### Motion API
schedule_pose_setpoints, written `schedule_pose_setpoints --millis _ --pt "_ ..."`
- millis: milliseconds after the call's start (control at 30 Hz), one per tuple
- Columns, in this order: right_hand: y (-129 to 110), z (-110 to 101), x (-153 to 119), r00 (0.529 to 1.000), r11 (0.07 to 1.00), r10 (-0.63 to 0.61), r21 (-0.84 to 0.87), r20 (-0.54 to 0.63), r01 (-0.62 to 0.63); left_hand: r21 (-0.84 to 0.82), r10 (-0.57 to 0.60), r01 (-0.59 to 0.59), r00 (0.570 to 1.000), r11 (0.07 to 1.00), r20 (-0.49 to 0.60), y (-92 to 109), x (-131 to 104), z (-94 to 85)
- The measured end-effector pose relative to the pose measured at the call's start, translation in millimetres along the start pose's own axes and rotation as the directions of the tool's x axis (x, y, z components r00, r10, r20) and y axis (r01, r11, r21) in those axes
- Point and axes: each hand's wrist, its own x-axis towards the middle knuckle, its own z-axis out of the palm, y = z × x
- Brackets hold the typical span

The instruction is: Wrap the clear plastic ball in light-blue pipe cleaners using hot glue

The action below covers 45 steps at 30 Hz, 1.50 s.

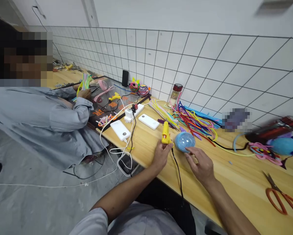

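Note:
My left hand (161, 154) is closed round the handle of a yellow hot glue gun (165, 132), whose black cord runs down over the table edge. Just right of the gun sits a clear round plastic container (185, 141) with blue pipe cleaner wound about its side. The bent fingers and thumb of my right hand (202, 164) are at the container's near right edge, gripping it there. Behind it lies a loose bundle of coloured pipe cleaners (190, 119).
Orange-handled scissors (276, 192) lie at the right, near a blue fuzzy figure (285, 145). White power banks (148, 121) and a power strip (134, 112) with tangled cables are to the left. A person in grey (51, 111) works there, holding pipe cleaners. A glass bottle (175, 94) stands behind.

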Motion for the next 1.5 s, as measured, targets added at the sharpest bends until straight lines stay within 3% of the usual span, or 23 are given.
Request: schedule_pose_setpoints --millis 167,367,600,867,1067,1233,1400,1500 --pt "-3 7 -13 0.999 0.999 0.042 -0.009 0.003 -0.042 0.056 0.033 -0.036 0.998 0.998 0.057 -2 -2 -2.0" --pt "-8 12 -14 1.000 1.000 0.026 -0.014 0.003 -0.026 0.073 0.077 -0.095 0.972 0.993 0.220 7 -14 1.2" --pt "-10 10 -12 0.998 0.996 0.063 0.054 0.028 -0.064 0.198 0.255 -0.363 0.870 0.911 0.421 17 -21 0.3" --pt "-11 11 -19 0.988 0.992 0.115 0.047 0.101 -0.120 0.237 0.196 -0.328 0.872 0.915 0.449 14 -22 -1.4" --pt "-9 16 -23 0.997 0.997 0.033 0.069 0.064 -0.037 0.209 0.280 -0.426 0.822 0.881 0.496 8 -23 -2.3" --pt "-10 18 -23 0.997 0.997 0.047 0.054 0.055 -0.050 0.244 0.302 -0.467 0.812 0.850 0.499 7 -24 -3.2" --pt "-14 14 -15 0.994 0.994 0.096 0.054 0.059 -0.099 0.333 0.168 -0.357 0.860 0.873 0.482 13 -27 -2.3" --pt "-16 10 -10 0.994 0.991 0.108 0.070 0.030 -0.110 0.298 0.110 -0.284 0.866 0.912 0.488 17 -28 -0.6"
